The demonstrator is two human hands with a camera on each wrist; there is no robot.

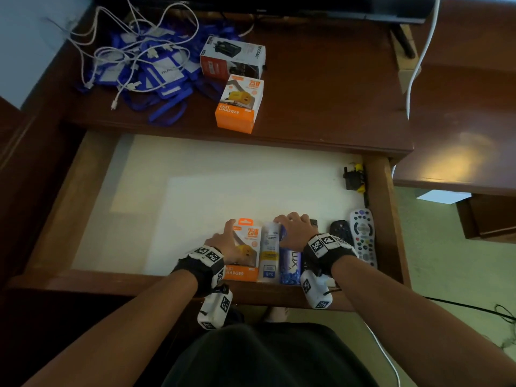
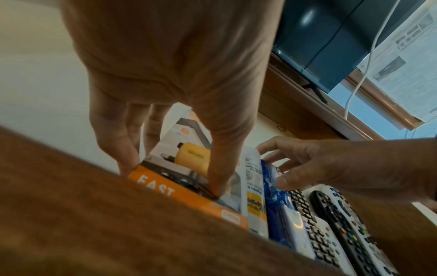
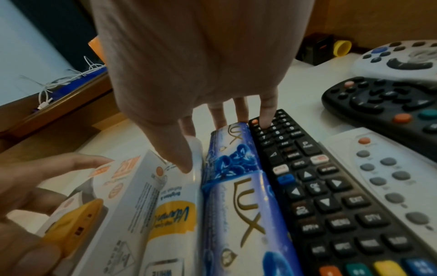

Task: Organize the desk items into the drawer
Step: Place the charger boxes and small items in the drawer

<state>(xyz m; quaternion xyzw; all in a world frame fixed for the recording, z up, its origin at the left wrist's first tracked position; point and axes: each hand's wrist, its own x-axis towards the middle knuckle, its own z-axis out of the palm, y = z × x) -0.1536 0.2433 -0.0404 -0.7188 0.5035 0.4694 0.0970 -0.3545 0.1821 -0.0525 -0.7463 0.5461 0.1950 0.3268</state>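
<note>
In the open drawer (image 1: 167, 196) an orange-and-white fast charger box (image 1: 250, 241) (image 2: 189, 198) lies near the front edge. My left hand (image 1: 229, 241) (image 2: 172, 176) grips it, thumb on its top face, fingers down its left side. Right beside it lie a white tube (image 1: 269, 255) (image 3: 175, 214) and a blue Lux soap pack (image 1: 290, 263) (image 3: 241, 205). My right hand (image 1: 293, 230) (image 3: 220, 121) arches over these two, thumb on the tube, fingertips at the far ends, the little finger on a black remote (image 3: 319, 196).
More remotes (image 1: 363, 236) fill the drawer's front right, and a black plug (image 1: 354, 177) sits by the right wall. On the desk stand a second fast charger box (image 1: 238, 107), a white-and-black box (image 1: 231, 60), blue lanyards (image 1: 150, 71) and white cables (image 1: 125, 51).
</note>
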